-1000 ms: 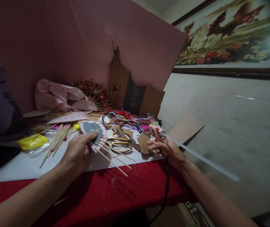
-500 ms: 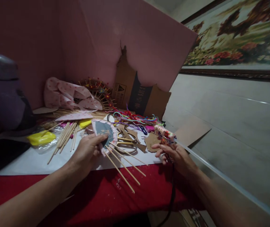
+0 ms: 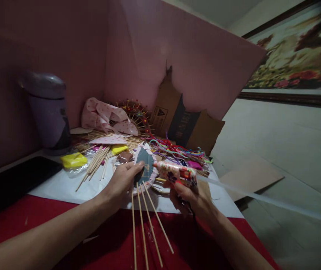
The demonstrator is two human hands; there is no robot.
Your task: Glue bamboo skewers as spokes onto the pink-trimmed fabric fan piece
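Observation:
My left hand (image 3: 123, 180) pinches a small cardboard piece (image 3: 146, 165), grey-blue on its face and edged with pink fabric, thumb on top. Several thin wooden sticks (image 3: 145, 225) fan out from its lower edge toward me. In my right hand (image 3: 190, 197) is a hot glue gun (image 3: 177, 173) with a floral pattern, and a long clear glue stick (image 3: 250, 193) runs out of its back. Its nozzle points left, at the right edge of the cardboard piece; whether it touches cannot be made out. Scissors (image 3: 162, 187) lie partly hidden behind my hands.
Behind lie loose wooden sticks (image 3: 94, 165), yellow clay packets (image 3: 74, 160), coloured pipe cleaners (image 3: 177, 147) and spotted pink fabric (image 3: 101, 116). A purple tumbler (image 3: 48, 112) and a black flat device (image 3: 17, 183) are at left. Torn cardboard (image 3: 187, 120) leans against the pink board (image 3: 194, 56).
The glue gun in my right hand has swung left and levelled, bringing its nozzle to the cardboard piece. My left hand has turned the piece so its sticks point more toward me. The view has shifted left.

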